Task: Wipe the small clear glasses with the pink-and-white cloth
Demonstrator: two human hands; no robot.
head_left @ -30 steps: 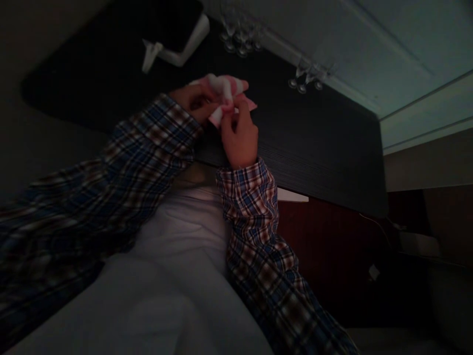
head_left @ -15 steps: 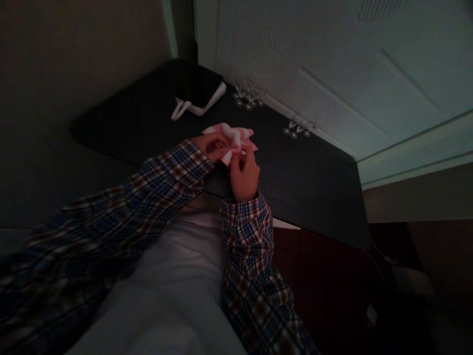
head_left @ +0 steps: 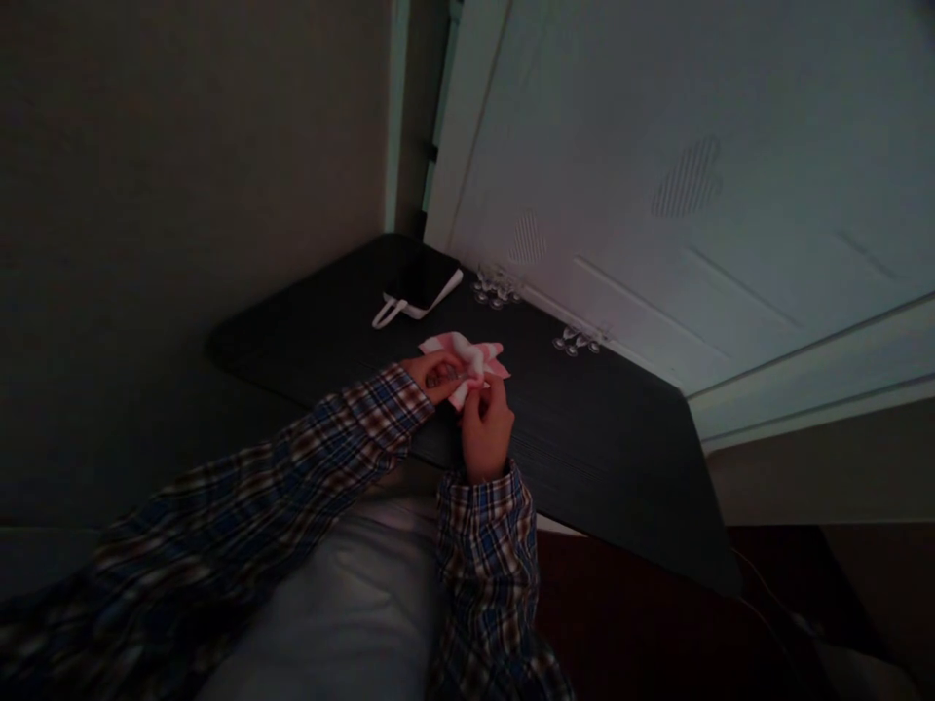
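Note:
A small pink and white cloth (head_left: pixel 471 352), gathered and bunched in its middle, is held over the dark tabletop (head_left: pixel 577 428). On its left side my left hand (head_left: pixel 436 376) pinches it, the fingers curled around the gathered part. From the near right, my right hand (head_left: pixel 488 428) grips its lower part between thumb and fingers. Corners of the fabric flare outward beyond both hands. What lies inside the folds is hidden, and the picture is dim.
A dark-screened phone (head_left: pixel 424 279) in a white case with a strap lies toward the back left. Clear small suction-cup-like pieces (head_left: pixel 498 287) stand along the back edge, and another cluster (head_left: pixel 577 341) is further right. Behind rises a white panel (head_left: pixel 599 175) with heart patterns.
The camera view has tilted upward, so everything sits lower in the picture. Both hands keep hold of the pink and white cloth, with only slight finger movement.

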